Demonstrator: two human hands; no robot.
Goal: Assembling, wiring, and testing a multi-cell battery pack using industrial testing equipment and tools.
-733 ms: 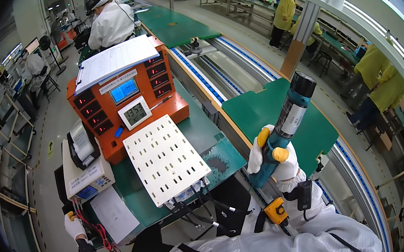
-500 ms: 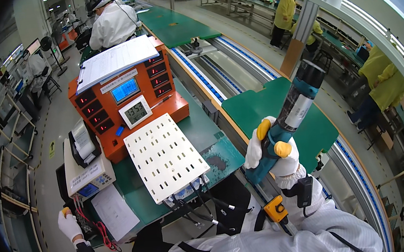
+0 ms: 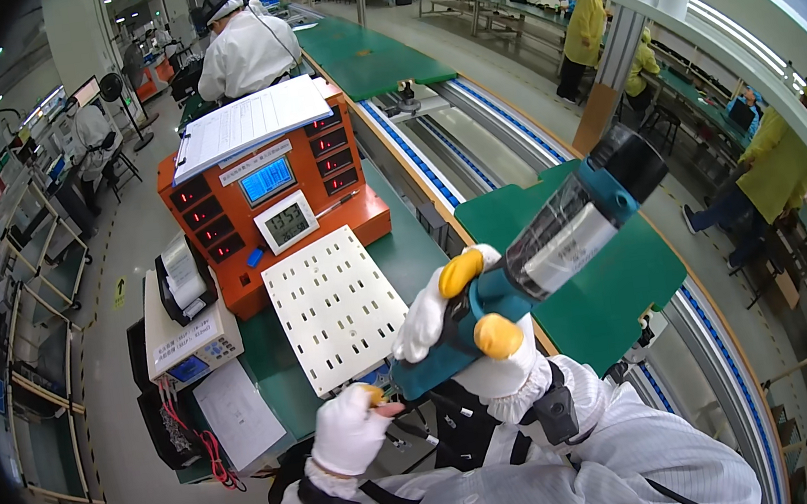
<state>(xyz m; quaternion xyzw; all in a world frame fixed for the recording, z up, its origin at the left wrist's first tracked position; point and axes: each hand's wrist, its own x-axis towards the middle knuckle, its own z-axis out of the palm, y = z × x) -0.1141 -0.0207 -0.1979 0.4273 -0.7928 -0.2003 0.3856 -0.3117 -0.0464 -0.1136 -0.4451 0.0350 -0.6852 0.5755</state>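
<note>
My right hand (image 3: pixel 501 376), in a white glove with yellow fingertips, is wrapped round a teal and black cordless power screwdriver (image 3: pixel 565 250). The tool lies tilted, its body up to the right and its teal end low on the left. Close by that end is my left hand (image 3: pixel 343 433), gloved too, with one fingertip bare. Its fingers are pinched together; whatever they hold is too small to make out. Just beyond both hands lies a white slotted metal panel (image 3: pixel 335 306) on the green bench, and black cables (image 3: pixel 424 431) hang below its near edge.
An orange test box (image 3: pixel 217 209) with a clipboard (image 3: pixel 252 124) on top and a small clock (image 3: pixel 287 223) stands behind the panel. Left are a white meter (image 3: pixel 196 348), red leads (image 3: pixel 216 461) and a dark parts bin (image 3: pixel 169 432). A conveyor with green boards (image 3: pixel 621 296) runs along the right.
My left hand has come from beside the parts bin at the far left to the tool's lower end. My right hand has brought the screwdriver left and tilted it flatter.
</note>
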